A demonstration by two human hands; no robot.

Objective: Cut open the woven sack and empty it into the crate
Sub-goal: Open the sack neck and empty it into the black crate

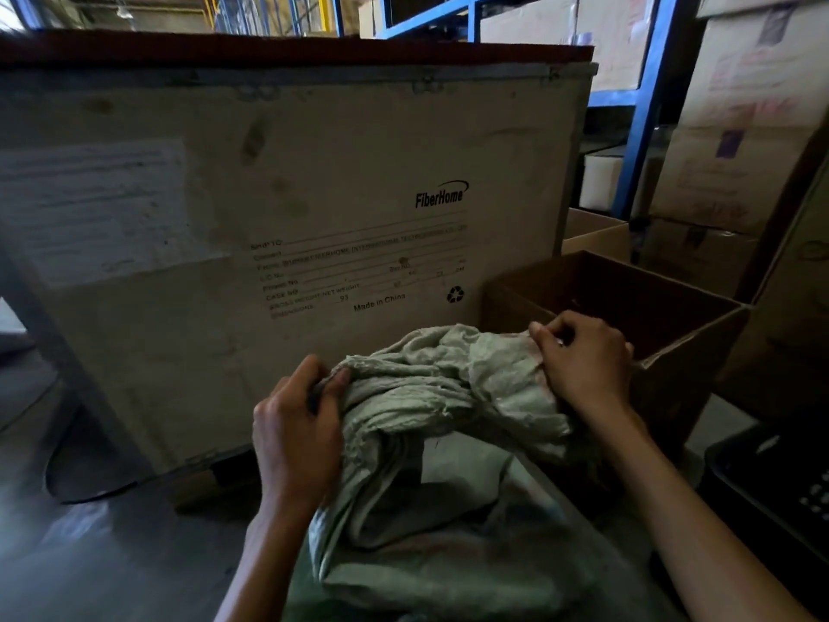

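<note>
Gripping the bunched mouth of the sack point(426, 442), the left hand point(298, 424) is curling round one gathered edge while the right hand point(583, 361) is pinching the other. The sack is sitting low, just in front of the wooden crate point(287, 217) and beside an open box point(628, 307). With no blade showing, pulling is likely risking a ragged tear in the frayed weave, and lifting by these loose folds is inviting a slip that spills the contents onto the floor point(112, 554) or into the box

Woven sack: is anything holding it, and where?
Both hands: left hand grips the woven sack at its bunched top's left end, right hand pinches the right end.
</note>
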